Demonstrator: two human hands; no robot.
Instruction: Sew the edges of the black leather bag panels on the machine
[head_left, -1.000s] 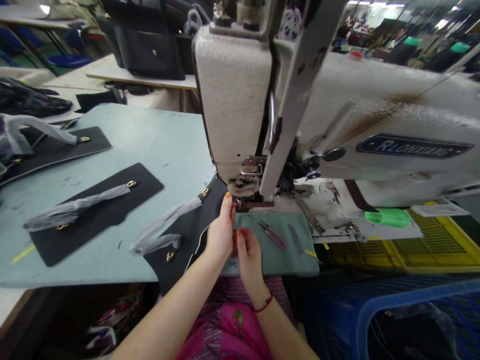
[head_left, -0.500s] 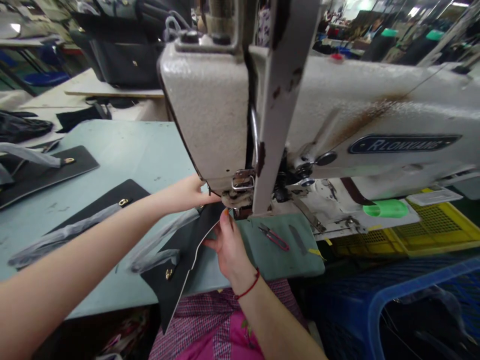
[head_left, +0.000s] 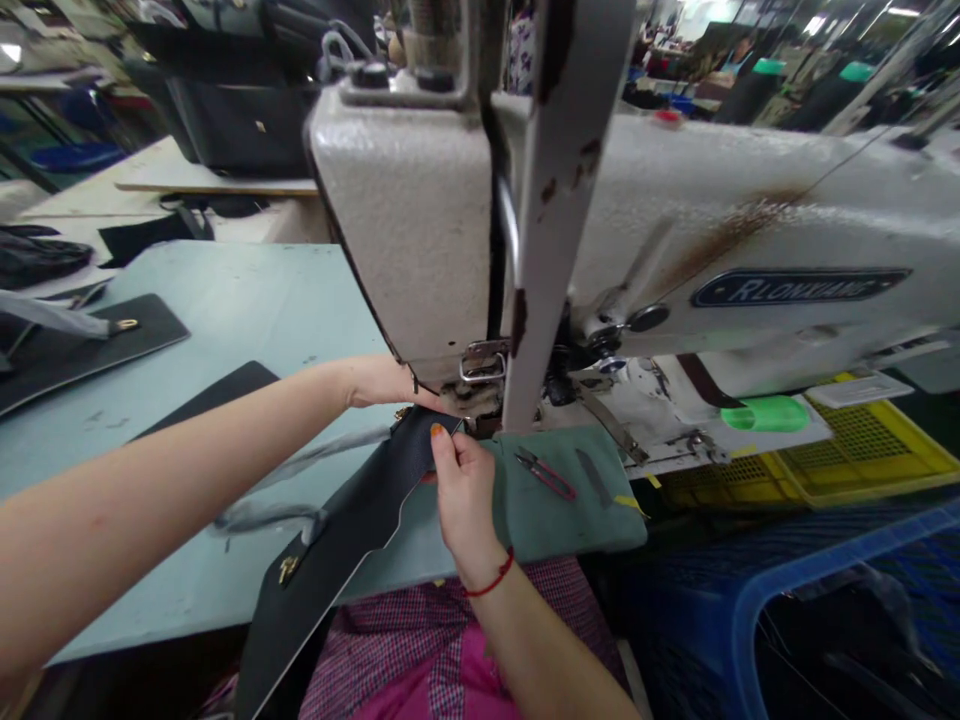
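A black leather-like panel (head_left: 330, 560) with a pale edge, a gold clasp and a plastic-wrapped strap runs from under the sewing machine head (head_left: 405, 220) down over the table's front edge. My right hand (head_left: 466, 490) pinches its right edge close to the presser foot, thumb on top and fingers curled beneath. My left hand (head_left: 382, 383) reaches behind the machine head at the panel's far end. One stretched finger shows there beside the needle area; the other fingertips are hidden by the machine.
Pink-handled thread snips (head_left: 551, 475) lie on the green pad (head_left: 570, 530) at the right. More black panels (head_left: 142, 335) rest on the pale blue table (head_left: 247, 290). A blue basket (head_left: 739, 620) stands at lower right, with a yellow crate (head_left: 862, 450) behind it.
The panel has swung, its lower end moving left and down. My right hand has closed from loosely spread fingers into a pinch on the edge. The left hand stays by the needle area.
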